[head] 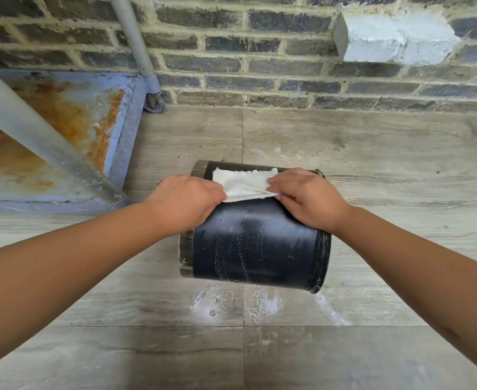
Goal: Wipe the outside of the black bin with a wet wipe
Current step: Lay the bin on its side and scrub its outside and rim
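Note:
The black bin (255, 244) lies on its side on the tiled floor, its rim to the left and its base to the right. Its curved wall shows wet streaks and droplets. A white wet wipe (243, 182) is spread over the top far part of the wall. My left hand (185, 201) pinches the wipe's left edge and rests on the bin. My right hand (306, 198) pinches the wipe's right edge, fingers curled, also on the bin's top.
A dark brick wall (288, 66) runs behind the bin. At the left is a rusty blue metal frame (124, 130) with grey pipes (34, 136). Wet foamy patches (243, 302) lie on the grey floor tiles just in front of the bin.

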